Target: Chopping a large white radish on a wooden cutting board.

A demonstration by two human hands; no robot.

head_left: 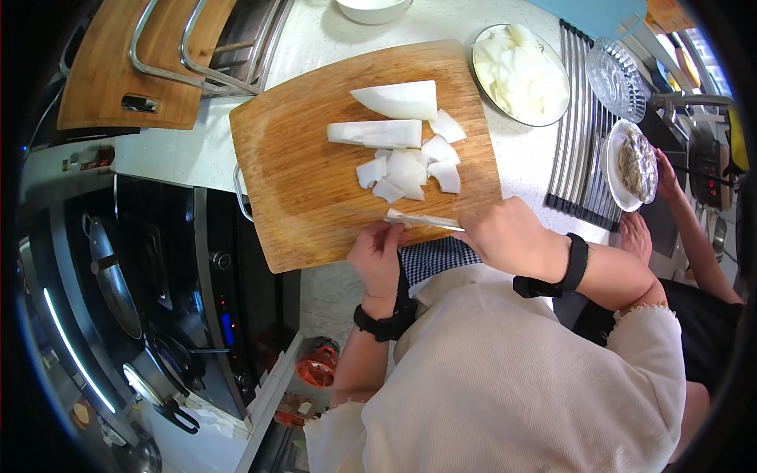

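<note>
My right hand (505, 236) is closed around the handle of a kitchen knife (434, 221), its blade pointing left over the near edge of a wooden cutting board (295, 195). Beside the blade, the bent fingers of my left hand (377, 251) hold a small white vegetable piece (397, 221), partly hidden by the fingers. Farther back on the board lie two long white vegetable chunks, a pointed one (399, 100) and a straighter one (375, 134). Thin white slices (405, 171) are scattered between these chunks and the knife.
A plate of pale slices (520, 77) stands right of the board, near a roll-up drying rack (576, 118) and a glass dish (615, 77). At right another person's hands are by a white bowl with a plastic-wrapped item (636, 165). A stove (159, 236) with pans is at left; a white bowl (375, 10) stands behind.
</note>
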